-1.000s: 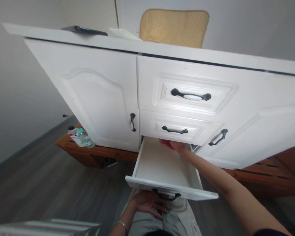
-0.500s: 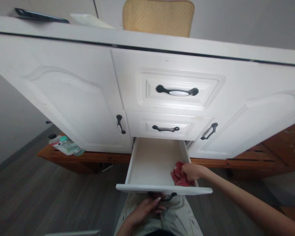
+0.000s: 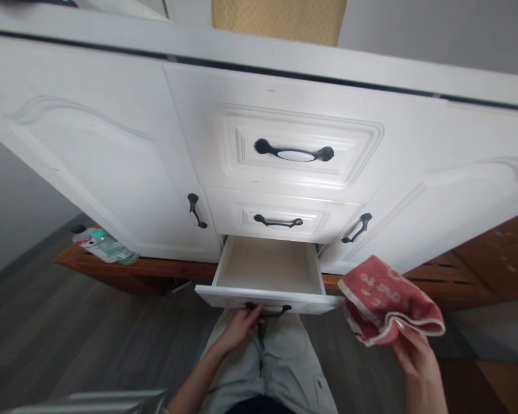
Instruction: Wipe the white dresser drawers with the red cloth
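My right hand (image 3: 416, 353) grips a red cloth (image 3: 392, 296) with pale edging and a light pattern, held out to the right of the open bottom drawer (image 3: 270, 300). The cloth hangs loosely folded, pinched at its near edge. At the front of that drawer, my left hand (image 3: 244, 322) has its fingers on the dark handle (image 3: 276, 311), partly hiding it. The inside of the white drawer shows a bare pale bottom.
Two closed drawers with dark handles (image 3: 293, 152) sit above the open one. Cabinet doors (image 3: 99, 178) flank them. Bottles (image 3: 112, 246) stand on a wooden ledge (image 3: 82, 261) at left. A yellow chair back or panel (image 3: 280, 23) rises behind the countertop (image 3: 242, 43).
My right hand has lifted the red cloth out of the drawer and away to the right. The drawer has slid partway in, with my left hand on its handle.
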Motion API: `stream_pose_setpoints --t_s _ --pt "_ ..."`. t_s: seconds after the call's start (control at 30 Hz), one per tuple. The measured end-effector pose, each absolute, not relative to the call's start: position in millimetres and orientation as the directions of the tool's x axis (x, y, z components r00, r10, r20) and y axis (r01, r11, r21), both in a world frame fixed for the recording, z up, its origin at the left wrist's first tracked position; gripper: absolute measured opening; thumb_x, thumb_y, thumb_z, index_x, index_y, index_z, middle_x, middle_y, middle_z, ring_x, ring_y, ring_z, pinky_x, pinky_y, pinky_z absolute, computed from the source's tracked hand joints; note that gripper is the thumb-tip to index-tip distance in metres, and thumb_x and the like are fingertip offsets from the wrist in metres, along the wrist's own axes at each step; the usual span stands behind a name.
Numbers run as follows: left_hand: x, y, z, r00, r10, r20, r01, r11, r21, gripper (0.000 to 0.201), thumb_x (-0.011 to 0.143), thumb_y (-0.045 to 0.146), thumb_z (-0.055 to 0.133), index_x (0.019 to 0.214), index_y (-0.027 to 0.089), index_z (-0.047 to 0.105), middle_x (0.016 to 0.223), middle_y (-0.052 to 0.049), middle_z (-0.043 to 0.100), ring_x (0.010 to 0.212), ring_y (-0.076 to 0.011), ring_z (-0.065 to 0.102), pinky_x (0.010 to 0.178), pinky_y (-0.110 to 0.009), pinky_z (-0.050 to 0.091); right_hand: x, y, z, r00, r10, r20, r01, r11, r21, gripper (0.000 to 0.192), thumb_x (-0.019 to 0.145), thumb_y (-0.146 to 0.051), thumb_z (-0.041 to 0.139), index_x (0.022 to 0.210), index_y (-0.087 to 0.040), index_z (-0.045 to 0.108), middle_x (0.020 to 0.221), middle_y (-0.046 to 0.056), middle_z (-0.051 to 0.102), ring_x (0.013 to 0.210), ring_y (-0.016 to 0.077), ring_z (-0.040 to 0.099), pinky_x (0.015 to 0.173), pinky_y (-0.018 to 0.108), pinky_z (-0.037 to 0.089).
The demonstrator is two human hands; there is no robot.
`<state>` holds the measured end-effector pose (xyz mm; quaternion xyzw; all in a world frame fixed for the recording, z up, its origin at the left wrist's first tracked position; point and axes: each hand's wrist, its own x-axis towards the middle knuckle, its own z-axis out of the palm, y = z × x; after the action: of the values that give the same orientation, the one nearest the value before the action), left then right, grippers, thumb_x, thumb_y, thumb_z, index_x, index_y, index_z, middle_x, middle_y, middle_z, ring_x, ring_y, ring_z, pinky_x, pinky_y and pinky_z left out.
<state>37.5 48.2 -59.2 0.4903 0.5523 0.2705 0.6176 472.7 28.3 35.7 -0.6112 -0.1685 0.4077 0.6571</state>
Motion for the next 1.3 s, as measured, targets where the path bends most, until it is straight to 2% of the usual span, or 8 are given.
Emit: stream_pose_setpoints --t_s 0.17,0.33,0.53,0.73,0.9,1.07,1.17,1.3 --pt "45.8 121.6 -69.7 0.082 0.938 -0.337 0.222 0.312 0.924 0.075 0.080 0.079 0.047 0.091 0.008 0.070 0.091 -0.018 0.072 0.089 -0.0302 0.069 0.075 -0.034 0.050 457.3 22.5 -29.1 0.567 0.809 -0.157 -0.309 0.032 -0.951 0.034 0.052 -0.040 0.087 0.079 -0.024 0.074 0.086 0.010 0.070 0.076 0.0254 0.068 0.072 0.043 0.060" --pt "62.9 168.9 -71.1 -0.079 0.976 -0.203 0.225 0.216 0.950 0.074 0.087 0.079 0.036 0.100 0.011 0.064 0.107 -0.019 0.070 0.093 -0.0277 0.067 0.086 -0.037 0.050 416.0 46.2 -18.5 0.479 0.817 -0.322 -0.578 0.017 -0.816 0.051 0.043 -0.028 0.093 0.091 -0.025 0.076 0.105 0.008 0.072 0.095 0.0228 0.068 0.089 0.038 0.057" --pt "66.1 129.4 -90.6 -0.022 0.993 -0.119 0.259 0.121 0.958 0.066 0.089 0.071 0.037 0.092 0.015 0.070 0.102 -0.015 0.072 0.100 -0.0273 0.066 0.096 -0.037 0.046 375.1 95.8 -3.5 0.373 0.909 -0.189 -0.560 0.058 -0.826 0.060 0.054 -0.029 0.093 0.108 -0.020 0.069 0.118 0.009 0.069 0.105 0.0218 0.066 0.094 0.034 0.053" --pt "18.9 60.6 -127.9 -0.169 0.978 -0.120 0.351 0.174 0.920 0.056 0.093 0.063 0.035 0.087 0.017 0.065 0.095 -0.015 0.068 0.096 -0.0302 0.062 0.095 -0.042 0.044 295.7 179.1 -8.4 0.407 0.910 0.078 -0.025 0.096 -0.995 0.051 0.065 -0.055 0.068 0.094 -0.018 0.048 0.092 0.010 0.061 0.082 0.0219 0.059 0.082 0.039 0.051" --pt "3.6 33.4 -149.1 -0.161 0.985 0.066 0.516 0.028 0.856 0.045 0.102 0.049 0.036 0.087 0.018 0.065 0.098 -0.011 0.061 0.100 -0.0257 0.057 0.096 -0.039 0.043 193.6 200.7 -6.4 0.387 0.895 0.221 0.235 0.136 -0.962 0.029 0.082 -0.044 0.052 0.093 -0.018 0.045 0.096 0.015 0.055 0.089 0.0251 0.052 0.088 0.041 0.047" --pt "7.0 34.8 -154.7 -0.098 0.984 0.146 0.688 -0.039 0.725 0.036 0.101 0.034 0.037 0.088 0.018 0.066 0.101 -0.012 0.061 0.100 -0.0264 0.054 0.097 -0.043 0.041 91.0 197.7 -12.1 0.086 0.940 0.329 0.510 0.242 -0.826 0.005 0.092 -0.020 0.049 0.095 -0.017 0.051 0.107 0.016 0.055 0.107 0.0276 0.049 0.100 0.041 0.041" --pt "7.9 36.5 -157.1 -0.085 0.984 0.154 0.730 -0.044 0.682 0.034 0.101 0.031 0.037 0.090 0.017 0.066 0.103 -0.014 0.061 0.100 -0.0277 0.053 0.096 -0.045 0.040 57.2 197.4 -30.1 -0.217 0.918 0.333 0.602 0.394 -0.694 0.013 0.093 -0.011 0.049 0.101 -0.016 0.058 0.117 0.013 0.059 0.117 0.0269 0.050 0.106 0.039 0.039" --pt "7.5 35.1 -161.0 -0.104 0.981 0.161 0.733 -0.034 0.679 0.032 0.100 0.029 0.039 0.091 0.017 0.067 0.102 -0.014 0.061 0.100 -0.0274 0.053 0.095 -0.044 0.040 58.2 197.1 -58.5 -0.345 0.891 0.294 0.656 0.453 -0.604 0.028 0.091 -0.006 0.049 0.114 -0.012 0.063 0.124 0.015 0.060 0.121 0.0282 0.051 0.106 0.039 0.041"
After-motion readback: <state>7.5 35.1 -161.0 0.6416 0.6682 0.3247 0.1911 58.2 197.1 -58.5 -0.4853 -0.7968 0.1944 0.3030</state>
